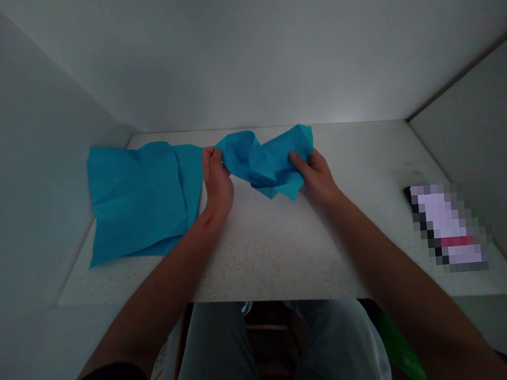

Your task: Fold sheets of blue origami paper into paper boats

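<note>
A crumpled piece of blue sheet (268, 159), paper or thin fabric, is held up between my two hands over the white table. My left hand (217, 178) pinches its left end, fingers closed. At the right end my right hand (317, 173) grips it, thumb on top of the folds. To the left lie more blue sheets (138, 199), wrinkled and overlapping, next to my left wrist. Whether the crumpled piece is joined to those sheets behind my left hand, I cannot tell.
The white speckled table (263, 259) is boxed in by walls at the back, left and right. A pixelated phone-like object (449, 224) lies near its right edge. Below the front edge are my legs (340, 341) and something green (402, 351).
</note>
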The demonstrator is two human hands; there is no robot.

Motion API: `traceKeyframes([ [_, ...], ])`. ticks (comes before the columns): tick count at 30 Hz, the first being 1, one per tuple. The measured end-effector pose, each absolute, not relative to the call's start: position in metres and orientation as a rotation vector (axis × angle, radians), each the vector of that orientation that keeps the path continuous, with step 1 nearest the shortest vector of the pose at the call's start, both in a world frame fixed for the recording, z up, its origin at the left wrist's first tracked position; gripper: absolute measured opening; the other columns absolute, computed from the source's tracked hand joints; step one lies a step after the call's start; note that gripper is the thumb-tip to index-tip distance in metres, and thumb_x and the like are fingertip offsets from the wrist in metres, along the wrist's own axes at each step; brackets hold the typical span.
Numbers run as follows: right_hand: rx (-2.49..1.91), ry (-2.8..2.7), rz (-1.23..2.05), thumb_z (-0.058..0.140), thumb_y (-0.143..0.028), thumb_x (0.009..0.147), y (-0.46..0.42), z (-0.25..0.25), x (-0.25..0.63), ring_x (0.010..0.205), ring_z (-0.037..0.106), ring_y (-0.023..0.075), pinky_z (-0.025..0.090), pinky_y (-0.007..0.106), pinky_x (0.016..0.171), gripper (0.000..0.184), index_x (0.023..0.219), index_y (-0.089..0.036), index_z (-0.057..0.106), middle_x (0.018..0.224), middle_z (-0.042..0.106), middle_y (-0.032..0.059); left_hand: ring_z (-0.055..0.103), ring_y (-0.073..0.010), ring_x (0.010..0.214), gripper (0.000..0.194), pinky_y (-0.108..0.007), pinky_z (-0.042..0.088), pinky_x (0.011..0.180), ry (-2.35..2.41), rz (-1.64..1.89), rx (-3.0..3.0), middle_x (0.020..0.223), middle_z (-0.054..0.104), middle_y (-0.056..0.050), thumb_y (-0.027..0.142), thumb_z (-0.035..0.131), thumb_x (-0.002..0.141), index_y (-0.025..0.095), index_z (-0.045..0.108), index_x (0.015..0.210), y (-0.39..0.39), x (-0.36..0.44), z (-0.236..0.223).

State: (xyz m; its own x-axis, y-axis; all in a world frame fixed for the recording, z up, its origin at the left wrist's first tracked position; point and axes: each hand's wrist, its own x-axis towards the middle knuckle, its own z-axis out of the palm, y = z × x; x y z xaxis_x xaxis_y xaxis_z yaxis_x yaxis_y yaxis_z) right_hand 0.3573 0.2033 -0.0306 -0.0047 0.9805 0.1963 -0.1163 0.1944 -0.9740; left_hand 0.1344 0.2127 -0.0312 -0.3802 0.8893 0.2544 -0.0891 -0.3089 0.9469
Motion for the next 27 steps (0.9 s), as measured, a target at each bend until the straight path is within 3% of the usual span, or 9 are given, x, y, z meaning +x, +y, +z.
traceKeyframes([
  [4, -0.913, -1.22, 1.326, 0.089, -0.077, 0.078, 0.198, -0.031, 0.353, 0.103, 0.078, 0.0288, 0.07, 0.047, 0.09, 0.06, 0.111, -0.03, 0.073, 0.103, 0.082, 0.003, 0.06, -0.0169, 0.071, 0.045, -0.028, 0.049, 0.059, 1.246, 1.601, 1.076, 0.079, 0.054, 0.003, 0.072, 0.058, 0.103, 0.028, 0.049, 0.095, 0.216, 0.135, -0.042],
  [8, -0.924, -1.222, 1.366, 0.09, -0.072, 0.08, 0.197, -0.035, 0.351, 0.097, 0.078, 0.0262, 0.07, 0.042, 0.083, 0.055, 0.11, -0.029, 0.073, 0.103, 0.081, 0.003, 0.067, -0.0176, 0.078, 0.044, -0.03, 0.054, 0.066, 1.18, 1.548, 1.299, 0.088, 0.063, 0.001, 0.072, 0.058, 0.104, 0.029, 0.05, 0.104, 0.21, 0.139, -0.042],
  [12, -0.997, -1.157, 1.249, 0.086, -0.074, 0.083, 0.205, -0.039, 0.356, 0.09, 0.076, 0.0249, 0.067, 0.036, 0.069, 0.055, 0.114, -0.03, 0.07, 0.096, 0.077, 0.0014, 0.072, -0.0172, 0.092, 0.054, -0.029, 0.057, 0.073, 1.135, 1.461, 1.572, 0.115, 0.07, -0.004, 0.066, 0.073, 0.097, 0.031, 0.046, 0.126, 0.202, 0.145, -0.039],
  [15, -0.993, -1.18, 1.146, 0.083, -0.074, 0.087, 0.206, -0.036, 0.359, 0.099, 0.076, 0.0271, 0.068, 0.04, 0.075, 0.054, 0.116, -0.031, 0.068, 0.101, 0.076, 0.0022, 0.072, -0.0169, 0.092, 0.068, -0.027, 0.055, 0.07, 1.196, 1.373, 1.591, 0.124, 0.07, -0.007, 0.058, 0.084, 0.09, 0.031, 0.043, 0.136, 0.199, 0.148, -0.042],
  [18, -0.98, -1.238, 1.067, 0.082, -0.073, 0.088, 0.203, -0.031, 0.358, 0.11, 0.074, 0.0301, 0.068, 0.046, 0.086, 0.052, 0.115, -0.031, 0.069, 0.108, 0.077, 0.0045, 0.072, -0.0177, 0.087, 0.047, -0.028, 0.057, 0.069, 1.241, 1.338, 1.526, 0.114, 0.074, -0.006, 0.051, 0.078, 0.095, 0.027, 0.053, 0.127, 0.2, 0.146, -0.044],
  [21, -0.985, -1.254, 1.044, 0.082, -0.075, 0.088, 0.2, -0.031, 0.357, 0.113, 0.073, 0.0313, 0.068, 0.049, 0.092, 0.053, 0.114, -0.03, 0.068, 0.107, 0.076, 0.0049, 0.072, -0.0203, 0.086, 0.023, -0.033, 0.06, 0.074, 1.28, 1.359, 1.454, 0.096, 0.075, -0.004, 0.048, 0.063, 0.104, 0.025, 0.063, 0.105, 0.204, 0.143, -0.043],
  [24, -0.996, -1.238, 1.013, 0.079, -0.075, 0.09, 0.203, -0.034, 0.36, 0.116, 0.072, 0.0306, 0.067, 0.048, 0.095, 0.053, 0.116, -0.03, 0.068, 0.11, 0.076, 0.0051, 0.071, -0.0213, 0.076, 0.03, -0.034, 0.061, 0.069, 1.276, 1.347, 1.317, 0.078, 0.07, -0.003, 0.048, 0.058, 0.104, 0.024, 0.063, 0.088, 0.206, 0.142, -0.041],
  [27, -1.004, -1.237, 0.958, 0.078, -0.073, 0.092, 0.209, -0.036, 0.366, 0.12, 0.071, 0.0307, 0.067, 0.048, 0.096, 0.052, 0.119, -0.03, 0.068, 0.116, 0.076, 0.0059, 0.07, -0.0205, 0.069, 0.035, -0.036, 0.064, 0.067, 1.208, 1.311, 1.227, 0.075, 0.07, -0.003, 0.053, 0.06, 0.104, 0.023, 0.065, 0.086, 0.207, 0.143, -0.038],
])
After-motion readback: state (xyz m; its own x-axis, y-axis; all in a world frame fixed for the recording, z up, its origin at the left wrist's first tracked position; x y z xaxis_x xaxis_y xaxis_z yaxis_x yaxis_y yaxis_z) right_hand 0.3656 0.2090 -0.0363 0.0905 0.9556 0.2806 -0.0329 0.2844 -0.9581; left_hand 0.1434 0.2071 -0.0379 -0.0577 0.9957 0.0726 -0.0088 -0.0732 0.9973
